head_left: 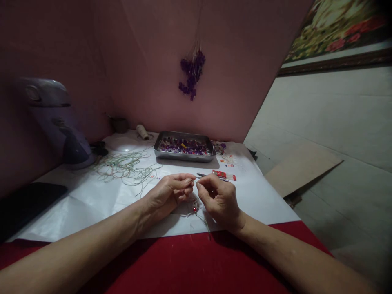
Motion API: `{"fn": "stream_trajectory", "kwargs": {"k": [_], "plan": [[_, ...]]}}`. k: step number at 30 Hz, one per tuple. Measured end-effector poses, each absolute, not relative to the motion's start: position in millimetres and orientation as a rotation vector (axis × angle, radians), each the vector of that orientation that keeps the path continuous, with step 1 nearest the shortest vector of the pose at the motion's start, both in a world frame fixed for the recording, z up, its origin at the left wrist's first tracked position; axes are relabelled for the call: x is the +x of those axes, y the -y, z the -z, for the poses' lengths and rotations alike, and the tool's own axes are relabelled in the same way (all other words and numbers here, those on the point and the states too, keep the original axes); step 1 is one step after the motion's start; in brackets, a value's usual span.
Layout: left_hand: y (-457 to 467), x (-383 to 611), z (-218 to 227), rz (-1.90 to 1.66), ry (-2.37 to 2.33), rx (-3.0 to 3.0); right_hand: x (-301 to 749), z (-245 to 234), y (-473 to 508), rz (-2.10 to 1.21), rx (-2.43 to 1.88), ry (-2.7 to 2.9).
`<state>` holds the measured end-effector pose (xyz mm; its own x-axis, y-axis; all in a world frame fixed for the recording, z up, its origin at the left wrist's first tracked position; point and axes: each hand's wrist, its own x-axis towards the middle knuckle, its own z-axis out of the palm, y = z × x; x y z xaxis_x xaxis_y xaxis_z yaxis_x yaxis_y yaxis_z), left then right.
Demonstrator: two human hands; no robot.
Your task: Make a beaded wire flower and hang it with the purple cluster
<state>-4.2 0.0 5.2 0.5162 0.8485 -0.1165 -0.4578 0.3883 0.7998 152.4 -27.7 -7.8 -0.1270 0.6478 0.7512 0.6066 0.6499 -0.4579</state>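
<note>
My left hand point(174, 188) is closed in a pinch, thumb against the fingers, on a thin cord. Close to its fingertips my right hand point(219, 200) pinches too, thumb to forefinger, where a short bit of the same cord seems to show. Below and between the hands hangs or lies a small beaded strand point(195, 207) with clear beads and a red one. Pale green loose cord ends point(203, 220) trail from it toward the red cloth. Fine detail at the fingertips is too small to make out.
Behind the hands stands a metal tray point(183, 157) of purple beads. Beyond the right hand lie a red lighter point(225, 175) and a dark pointed tool point(202, 175). Tangled green cord point(122, 165), a thread spool point(142, 132) and a purple flask point(58, 122) are to the left.
</note>
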Motion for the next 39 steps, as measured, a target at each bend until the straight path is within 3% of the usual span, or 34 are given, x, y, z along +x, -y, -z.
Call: {"fn": "stream_trajectory", "kwargs": {"k": [39], "plan": [[1.5,-5.1,-4.4,-0.899,-0.580,0.838,152.0,7.9,28.6,-0.039,-1.002,1.822]]}}
